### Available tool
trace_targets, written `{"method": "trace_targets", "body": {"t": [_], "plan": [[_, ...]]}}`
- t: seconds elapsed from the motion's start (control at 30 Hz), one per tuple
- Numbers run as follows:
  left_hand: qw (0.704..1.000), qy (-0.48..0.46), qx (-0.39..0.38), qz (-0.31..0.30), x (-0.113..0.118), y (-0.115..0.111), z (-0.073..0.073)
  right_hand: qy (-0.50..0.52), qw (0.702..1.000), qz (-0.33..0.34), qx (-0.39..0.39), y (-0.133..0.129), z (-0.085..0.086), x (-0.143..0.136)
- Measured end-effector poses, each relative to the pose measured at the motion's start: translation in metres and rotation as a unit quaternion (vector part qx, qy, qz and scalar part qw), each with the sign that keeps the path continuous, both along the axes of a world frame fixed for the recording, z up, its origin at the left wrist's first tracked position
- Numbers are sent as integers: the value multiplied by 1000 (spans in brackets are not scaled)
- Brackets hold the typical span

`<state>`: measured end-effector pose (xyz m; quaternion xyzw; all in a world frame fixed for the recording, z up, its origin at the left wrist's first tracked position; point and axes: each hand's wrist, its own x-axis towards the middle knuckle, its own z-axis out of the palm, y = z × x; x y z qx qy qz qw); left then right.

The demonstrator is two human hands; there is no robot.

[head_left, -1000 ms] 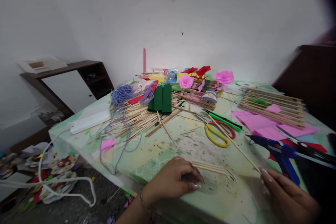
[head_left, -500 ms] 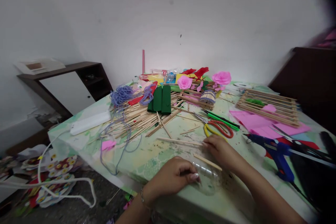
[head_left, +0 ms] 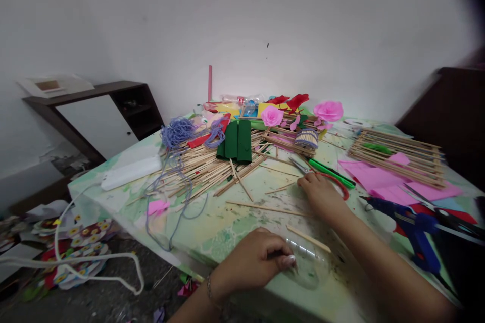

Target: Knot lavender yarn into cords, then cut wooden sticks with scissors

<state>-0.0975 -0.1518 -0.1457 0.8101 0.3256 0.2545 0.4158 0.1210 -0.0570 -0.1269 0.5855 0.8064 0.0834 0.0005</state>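
My left hand (head_left: pixel 254 257) is closed, its thumb and fingertips pinching the near rim of a clear plastic bottle piece (head_left: pixel 309 264) that lies on its side at the table's front. A short wooden stick (head_left: pixel 308 238) runs along the top of the bottle piece. Farther back, my right hand (head_left: pixel 322 193) lies over the handles of a pair of scissors (head_left: pixel 343 187), fingers curled down on them. The scissors' red loop and blades show; the yellow loop is covered by the hand. A longer thin stick (head_left: pixel 265 208) lies on the cloth left of my right forearm.
A blue glue gun (head_left: pixel 411 224) and black scissors (head_left: pixel 441 209) lie at right, beside a stick rack (head_left: pixel 397 157) on pink paper. A pile of sticks (head_left: pixel 204 174), purple yarn (head_left: pixel 178 132), green felt (head_left: pixel 238 141) and paper flowers fill the back. A white power strip (head_left: pixel 131 172) lies left.
My right hand has left the long thin stick, moved back and come down on the scissors' handles. My left hand stays at the bottle piece. The view has shifted slightly.
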Motion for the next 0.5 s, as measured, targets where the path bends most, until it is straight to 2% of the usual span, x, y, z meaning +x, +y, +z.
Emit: {"method": "trace_targets", "body": {"t": [0.1,0.27,0.33,0.5], "plan": [[1000,-2,1,-2,0,-1,0,33,999,-4,36,7,-4,4],[1000,-1,4,-15,0,0,1,210,973,91,15,6,-10,-4],[1000,3,6,-21,0,1,2,222,969,109,-6,4,-10,-10],[1000,7,7,-25,0,0,2,235,966,106,-21,1,-11,-18]]}}
